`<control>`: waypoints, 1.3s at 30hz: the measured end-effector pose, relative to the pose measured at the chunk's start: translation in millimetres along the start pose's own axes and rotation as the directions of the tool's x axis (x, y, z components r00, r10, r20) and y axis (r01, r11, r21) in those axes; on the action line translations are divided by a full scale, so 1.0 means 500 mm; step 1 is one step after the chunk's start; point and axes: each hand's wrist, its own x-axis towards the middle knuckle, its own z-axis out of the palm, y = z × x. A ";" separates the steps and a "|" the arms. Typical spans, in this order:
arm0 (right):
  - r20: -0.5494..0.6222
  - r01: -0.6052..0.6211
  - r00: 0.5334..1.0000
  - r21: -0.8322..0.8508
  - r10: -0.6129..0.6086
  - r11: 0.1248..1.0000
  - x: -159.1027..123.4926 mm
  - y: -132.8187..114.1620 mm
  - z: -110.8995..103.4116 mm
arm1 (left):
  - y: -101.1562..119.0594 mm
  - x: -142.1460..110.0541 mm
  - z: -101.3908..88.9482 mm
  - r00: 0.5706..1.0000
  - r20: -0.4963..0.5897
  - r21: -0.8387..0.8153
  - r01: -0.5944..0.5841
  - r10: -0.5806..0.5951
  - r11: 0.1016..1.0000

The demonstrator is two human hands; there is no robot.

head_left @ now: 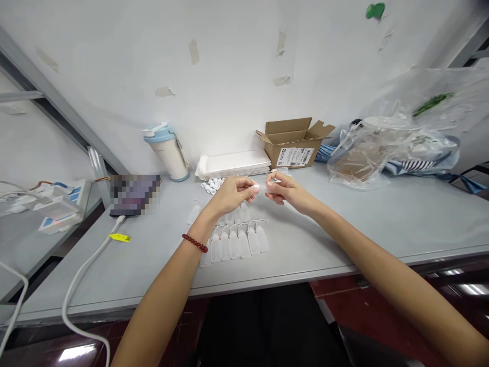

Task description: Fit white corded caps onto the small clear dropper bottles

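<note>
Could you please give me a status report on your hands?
Left hand, right hand: both pinching small pale parts, detail unclear. Translucent containers lying mostly in rows. White caps beside left hand, seemingly not blocking.

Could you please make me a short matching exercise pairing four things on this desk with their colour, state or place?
Column one:
1. Translucent containers
2. Small white caps
3. Cardboard box
4. Tumbler

Column two:
A. Flaps open, with a printed label on its front
B. Lying side by side
C. Cream body with a light-blue top
D. In a loose cluster just in front of the white stack

Right pairs: 1-B, 2-D, 3-A, 4-C.
</note>
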 end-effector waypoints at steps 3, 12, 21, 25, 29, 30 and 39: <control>-0.024 -0.014 1.000 0.013 0.014 1.000 0.000 -0.003 0.001 | 0.002 0.000 0.003 0.999 -0.026 -0.017 -0.036 0.036 0.999; -0.027 -0.002 1.000 -0.013 0.001 1.000 0.000 -0.006 0.002 | 0.005 0.000 0.005 0.992 0.000 0.061 0.125 -0.125 0.990; -0.026 -0.066 0.997 0.079 0.068 0.995 -0.008 -0.019 -0.002 | 0.005 -0.003 0.012 0.999 -0.037 -0.010 0.008 -0.008 1.000; -0.041 -0.107 0.993 0.123 0.113 0.987 -0.008 -0.020 -0.004 | 0.006 -0.002 0.016 0.995 -0.079 -0.011 -0.066 0.065 0.998; -0.052 -0.104 0.992 0.151 0.113 0.983 -0.005 -0.017 -0.003 | 0.011 -0.003 0.017 0.997 -0.069 -0.016 -0.040 0.038 0.999; -0.059 -0.101 0.992 0.150 0.111 0.984 -0.005 -0.016 -0.002 | 0.011 -0.003 0.017 0.998 -0.068 -0.014 -0.010 0.009 1.000; -0.095 -0.126 0.987 0.077 0.133 0.989 0.001 -0.003 0.005 | 0.022 -0.001 0.026 0.974 -0.047 -0.064 0.221 -0.224 0.973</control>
